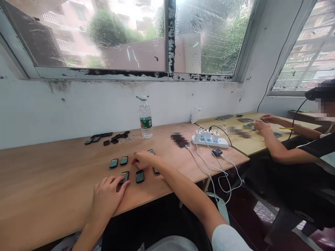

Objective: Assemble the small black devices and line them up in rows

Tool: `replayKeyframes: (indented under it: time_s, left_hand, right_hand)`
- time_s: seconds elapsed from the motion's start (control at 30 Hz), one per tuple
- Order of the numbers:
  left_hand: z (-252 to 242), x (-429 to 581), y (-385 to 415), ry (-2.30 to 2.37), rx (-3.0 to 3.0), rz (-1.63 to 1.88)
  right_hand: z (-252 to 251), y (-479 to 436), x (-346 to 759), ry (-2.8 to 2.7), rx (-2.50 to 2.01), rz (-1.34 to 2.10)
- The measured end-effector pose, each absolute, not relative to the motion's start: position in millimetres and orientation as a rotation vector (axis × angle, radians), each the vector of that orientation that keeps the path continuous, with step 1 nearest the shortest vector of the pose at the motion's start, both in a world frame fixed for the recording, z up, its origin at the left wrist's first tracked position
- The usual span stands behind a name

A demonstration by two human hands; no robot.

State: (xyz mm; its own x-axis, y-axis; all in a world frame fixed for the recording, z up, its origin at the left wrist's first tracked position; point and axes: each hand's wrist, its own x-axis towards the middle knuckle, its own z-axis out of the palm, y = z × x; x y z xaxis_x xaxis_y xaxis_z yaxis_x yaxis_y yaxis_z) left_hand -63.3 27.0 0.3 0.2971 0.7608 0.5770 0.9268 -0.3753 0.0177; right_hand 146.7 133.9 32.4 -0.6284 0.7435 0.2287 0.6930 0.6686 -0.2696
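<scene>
My left hand [108, 190] rests on the wooden table with its thumb and fingers closed around the edges of a small black-framed device with a greenish-grey screen [125, 177]. Above it and to the right, my right hand [145, 160] is bent downward with its fingers drawn together; whatever they hold, if anything, is hidden. Several similar devices lie around the hands: one just left of my right fingers [124, 160], another farther left [113, 163], and one below my right hand [140, 176]. Two more are partly covered by my right hand and forearm.
Dark device parts [120, 136] and small light pieces lie toward the wall, near a water bottle [146, 120]. A white power strip [210, 140] with trailing cables stands to the right. At the adjoining table, a co-worker's hands [264, 123] handle green boards.
</scene>
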Motion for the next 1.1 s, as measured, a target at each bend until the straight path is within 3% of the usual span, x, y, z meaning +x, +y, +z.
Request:
replayKeyframes:
  time_s: [0.57, 1.1]
  left_hand:
    - [3.0, -33.5, 17.1, -1.147, -2.357, -0.861]
    - [-1.7, -11.3, 22.7, -1.246, -2.482, -0.752]
  right_hand:
    - [36.0, 134.2, 148.8, -2.623, -1.138, 0.335]
    - [37.1, 133.5, 153.5, -2.607, -1.072, 0.453]
